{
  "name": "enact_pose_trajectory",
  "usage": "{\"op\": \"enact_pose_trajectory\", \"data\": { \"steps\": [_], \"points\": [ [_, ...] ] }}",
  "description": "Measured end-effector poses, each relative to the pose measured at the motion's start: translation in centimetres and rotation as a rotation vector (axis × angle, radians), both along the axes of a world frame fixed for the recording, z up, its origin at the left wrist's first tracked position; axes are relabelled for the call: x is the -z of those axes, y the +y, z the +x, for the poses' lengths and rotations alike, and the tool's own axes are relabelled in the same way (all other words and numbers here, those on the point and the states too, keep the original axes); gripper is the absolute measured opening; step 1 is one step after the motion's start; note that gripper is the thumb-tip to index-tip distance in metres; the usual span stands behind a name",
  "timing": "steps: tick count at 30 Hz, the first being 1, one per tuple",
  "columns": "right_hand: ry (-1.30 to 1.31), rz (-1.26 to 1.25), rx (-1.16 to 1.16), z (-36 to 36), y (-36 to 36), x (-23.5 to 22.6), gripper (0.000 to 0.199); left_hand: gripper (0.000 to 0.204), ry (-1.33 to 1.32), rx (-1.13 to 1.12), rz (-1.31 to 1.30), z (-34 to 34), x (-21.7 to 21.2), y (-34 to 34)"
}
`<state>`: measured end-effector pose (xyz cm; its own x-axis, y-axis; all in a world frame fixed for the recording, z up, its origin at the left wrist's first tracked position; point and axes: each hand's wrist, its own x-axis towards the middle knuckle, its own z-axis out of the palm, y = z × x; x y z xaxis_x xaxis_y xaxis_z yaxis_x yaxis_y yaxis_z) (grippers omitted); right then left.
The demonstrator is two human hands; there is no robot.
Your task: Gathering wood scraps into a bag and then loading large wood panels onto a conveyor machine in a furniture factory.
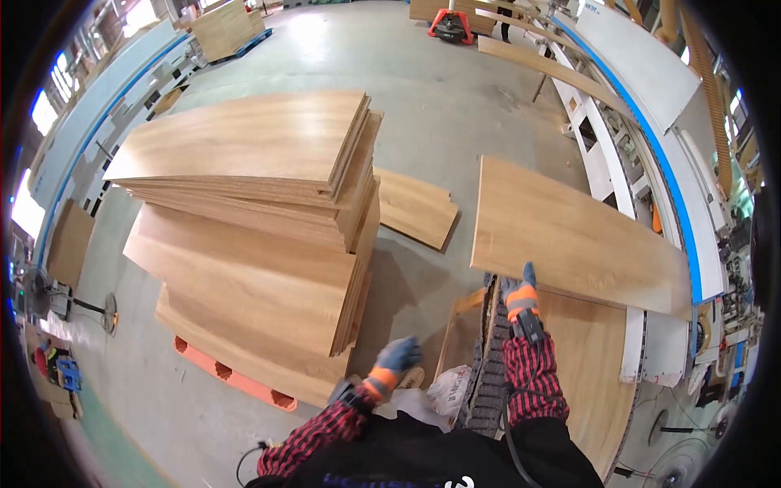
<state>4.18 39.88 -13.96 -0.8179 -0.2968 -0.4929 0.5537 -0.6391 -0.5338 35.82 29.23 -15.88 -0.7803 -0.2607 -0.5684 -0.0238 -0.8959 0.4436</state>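
Observation:
A long light-brown wood panel lies at my right, its far end by the machine with the blue edge. At the panel's near edge is my right hand in a grey glove with an orange cuff. Its thumb lies on the top face; the other fingers are mostly hidden at the edge. My left hand, gloved the same way, hangs in the gap between the panel stack and the padded support. Its fingers are loosely bent, with nothing visible in them. Another panel lies partly under the one I grip.
The tall, unevenly layered stack stands on an orange pallet at my left. A smaller board lies low behind it. White plastic bags are near my body. A long machine runs along the right; a red pallet jack stands far off.

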Motion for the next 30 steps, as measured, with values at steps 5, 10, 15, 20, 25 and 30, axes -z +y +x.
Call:
{"op": "enact_pose_trajectory", "data": {
  "steps": [5, 10, 15, 20, 25, 30],
  "points": [
    [0.012, 0.006, 0.015, 5.2, 2.5, 1.2, 0.051, 0.022, 0.117, 0.314, -0.612, -9.6, -0.5, 2.1],
    [0.037, -0.064, -0.093, 11.3, 5.8, -0.7, 0.053, 0.033, 0.071, 0.078, 0.2, -14.1, -0.5, 5.9],
    [-0.047, -0.056, -0.045, 15.7, 10.3, -0.6, 0.054, 0.04, 0.14, -0.159, 0.453, -11.0, -4.5, 10.3],
    [-0.215, -0.053, -0.124, 20.3, 11.9, -4.0, 0.056, 0.052, 0.221, -0.009, 0.68, -5.7, -6.3, 11.1],
    [-0.28, 0.089, -0.197, 23.7, 13.3, -4.4, 0.059, 0.049, 0.097, -0.072, 0.561, -1.9, -6.9, 12.0],
    [-0.383, 0.161, -0.457, 27.7, 11.9, -2.7, 0.063, 0.042, -0.064, -0.188, 0.346, 2.7, -6.0, 8.9]
  ]
}}
